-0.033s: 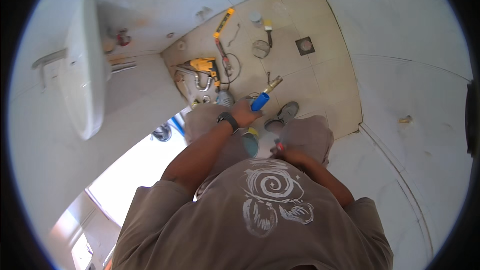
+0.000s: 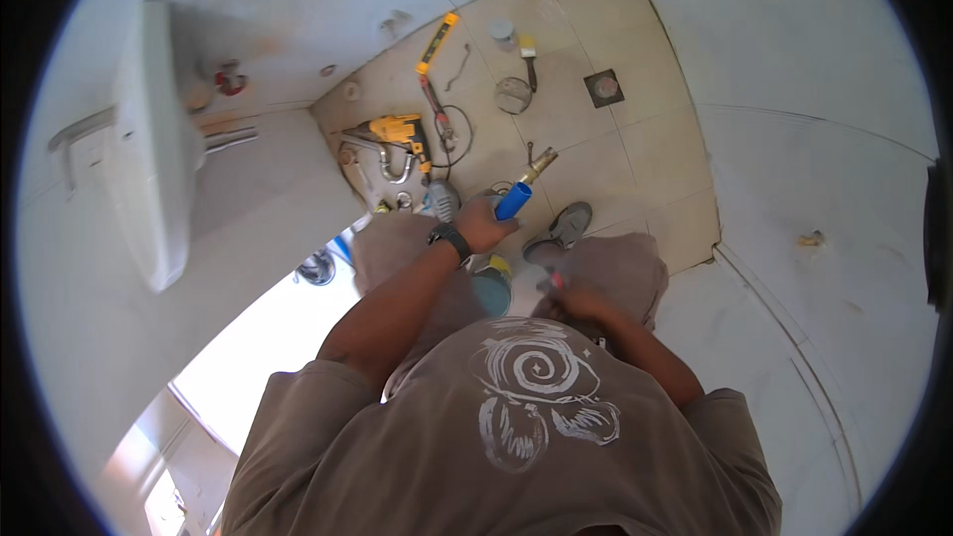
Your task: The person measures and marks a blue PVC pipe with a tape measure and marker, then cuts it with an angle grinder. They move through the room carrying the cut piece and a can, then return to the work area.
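Observation:
A short length of blue pipe (image 2: 513, 201) sits in my left hand (image 2: 484, 226), fingers wrapped round it and its open end tipped up and away from me. Just past that end, a brass-coloured fitting (image 2: 539, 165) shows on the far side. My right hand (image 2: 564, 300) is low by my right knee, closed and smeared by motion. It holds a small red thing (image 2: 556, 281), too blurred to name. Between my legs there is a teal round container (image 2: 490, 294) with yellow at its rim, partly hidden by my left forearm and shirt.
Ahead on the tiled floor lie a yellow power drill (image 2: 397, 129), a chrome trap pipe (image 2: 395, 167), a yellow spirit level (image 2: 437, 43), a red-handled tool (image 2: 437, 109), a paintbrush (image 2: 529, 65) and a floor drain (image 2: 604, 88). A white washbasin (image 2: 159, 159) juts from the left wall.
The whole view has shifted slightly. My right hand and the red thing have moved a little and are blurrier; the left hand keeps its hold on the blue pipe.

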Demonstrator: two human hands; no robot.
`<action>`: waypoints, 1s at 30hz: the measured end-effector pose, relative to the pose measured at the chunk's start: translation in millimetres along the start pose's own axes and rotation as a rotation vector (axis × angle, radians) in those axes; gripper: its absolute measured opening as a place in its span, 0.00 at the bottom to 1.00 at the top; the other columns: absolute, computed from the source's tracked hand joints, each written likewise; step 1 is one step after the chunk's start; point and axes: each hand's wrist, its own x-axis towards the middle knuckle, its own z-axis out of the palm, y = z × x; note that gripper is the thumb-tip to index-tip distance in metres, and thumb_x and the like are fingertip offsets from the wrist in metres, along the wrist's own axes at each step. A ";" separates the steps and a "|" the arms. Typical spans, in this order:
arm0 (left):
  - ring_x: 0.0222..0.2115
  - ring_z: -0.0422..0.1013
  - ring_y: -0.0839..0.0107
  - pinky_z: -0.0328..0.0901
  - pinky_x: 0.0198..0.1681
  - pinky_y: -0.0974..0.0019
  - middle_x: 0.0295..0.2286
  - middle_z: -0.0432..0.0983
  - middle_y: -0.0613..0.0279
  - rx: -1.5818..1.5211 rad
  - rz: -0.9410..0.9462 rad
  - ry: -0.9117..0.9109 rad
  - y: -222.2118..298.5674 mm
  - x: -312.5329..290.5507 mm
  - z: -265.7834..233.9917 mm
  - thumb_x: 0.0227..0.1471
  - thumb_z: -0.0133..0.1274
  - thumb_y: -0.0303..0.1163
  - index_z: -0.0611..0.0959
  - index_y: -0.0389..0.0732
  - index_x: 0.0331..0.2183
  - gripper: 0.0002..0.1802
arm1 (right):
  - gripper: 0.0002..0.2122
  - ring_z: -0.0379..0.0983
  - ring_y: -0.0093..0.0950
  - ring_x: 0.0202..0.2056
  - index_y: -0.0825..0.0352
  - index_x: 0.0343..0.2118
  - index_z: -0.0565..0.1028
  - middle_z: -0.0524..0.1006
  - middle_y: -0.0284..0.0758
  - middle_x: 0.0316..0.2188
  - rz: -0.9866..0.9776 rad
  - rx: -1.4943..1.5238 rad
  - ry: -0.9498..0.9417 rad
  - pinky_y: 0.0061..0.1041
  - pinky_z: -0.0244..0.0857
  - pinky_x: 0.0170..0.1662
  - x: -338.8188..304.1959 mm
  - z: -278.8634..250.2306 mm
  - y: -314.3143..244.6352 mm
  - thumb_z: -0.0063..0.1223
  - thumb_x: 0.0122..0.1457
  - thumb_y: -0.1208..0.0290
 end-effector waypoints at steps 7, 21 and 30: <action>0.37 0.76 0.52 0.68 0.44 0.55 0.38 0.78 0.45 -0.098 0.183 0.134 -103.8 119.2 31.6 0.48 0.65 0.47 0.82 0.31 0.37 0.26 | 0.09 0.77 0.51 0.38 0.71 0.40 0.76 0.78 0.53 0.34 -0.611 -0.618 0.872 0.44 0.71 0.42 244.1 -136.9 7.7 0.50 0.63 0.70; 0.37 0.75 0.54 0.68 0.44 0.57 0.36 0.77 0.46 -0.236 0.291 0.135 -167.5 194.0 39.2 0.48 0.64 0.45 0.82 0.31 0.34 0.24 | 0.12 0.78 0.50 0.46 0.71 0.41 0.76 0.79 0.54 0.44 -0.065 -0.461 0.923 0.43 0.72 0.50 415.2 -194.7 10.5 0.55 0.56 0.72; 0.37 0.73 0.45 0.66 0.44 0.49 0.34 0.76 0.42 -0.029 0.319 0.286 -174.4 186.8 44.6 0.49 0.61 0.49 0.81 0.33 0.27 0.25 | 0.17 0.77 0.48 0.50 0.72 0.45 0.77 0.80 0.52 0.45 -0.033 -0.561 0.967 0.39 0.71 0.54 391.7 -169.5 12.8 0.56 0.55 0.66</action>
